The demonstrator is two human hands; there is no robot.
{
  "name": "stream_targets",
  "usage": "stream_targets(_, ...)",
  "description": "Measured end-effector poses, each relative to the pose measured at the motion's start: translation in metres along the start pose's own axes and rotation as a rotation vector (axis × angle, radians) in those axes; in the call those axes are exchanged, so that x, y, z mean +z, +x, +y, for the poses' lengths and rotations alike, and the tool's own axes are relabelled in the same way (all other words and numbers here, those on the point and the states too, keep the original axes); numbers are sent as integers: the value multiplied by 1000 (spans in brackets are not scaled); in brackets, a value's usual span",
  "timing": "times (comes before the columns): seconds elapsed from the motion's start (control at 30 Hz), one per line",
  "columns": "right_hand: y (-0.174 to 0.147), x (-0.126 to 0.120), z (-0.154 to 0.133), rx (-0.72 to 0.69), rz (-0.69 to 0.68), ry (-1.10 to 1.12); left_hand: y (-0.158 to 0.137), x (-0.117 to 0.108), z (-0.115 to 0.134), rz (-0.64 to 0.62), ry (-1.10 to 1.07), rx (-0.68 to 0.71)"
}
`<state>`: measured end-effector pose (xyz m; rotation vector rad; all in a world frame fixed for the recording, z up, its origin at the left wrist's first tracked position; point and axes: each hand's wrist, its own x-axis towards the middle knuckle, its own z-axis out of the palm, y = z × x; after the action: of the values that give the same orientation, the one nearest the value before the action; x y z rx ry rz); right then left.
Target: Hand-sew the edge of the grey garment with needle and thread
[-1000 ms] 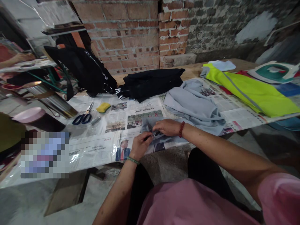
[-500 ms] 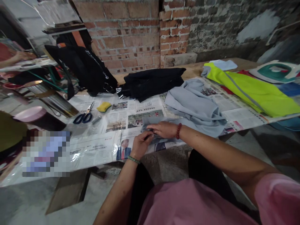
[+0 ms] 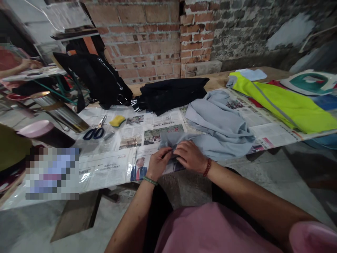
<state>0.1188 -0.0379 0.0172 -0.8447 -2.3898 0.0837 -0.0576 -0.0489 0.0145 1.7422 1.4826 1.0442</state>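
A light grey garment lies bunched on the newspaper-covered table, one narrower end stretching left to the front edge. My left hand, with a green bead bracelet at the wrist, pinches that end between thumb and fingers. Close beside it, my right hand has its bent fingers on the same cloth, closed on a fold of it. A red bead bracelet circles the right wrist. The fingertips hide the exact spot being gripped.
Scissors and a yellow sponge lie to the left, near a steel flask and a pink-lidded cup. Behind are a black bag and black clothing. A neon vest and an iron sit right.
My right hand has drawn back from over the left fingertips, shifting right and slightly nearer me. The left hand stays in place, and the garment's left end shows more.
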Motion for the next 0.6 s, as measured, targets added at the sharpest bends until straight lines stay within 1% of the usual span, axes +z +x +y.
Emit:
stream_targets(0.13,8,9,2,35,25,-26,0,0,0,-3,-16,-13)
stream_targets(0.47,9,9,3,25,28,-7,1,0,-2,-3,-10,8)
stream_targets(0.6,11,5,-3,72,110,87,0,1,0,-4,-46,1)
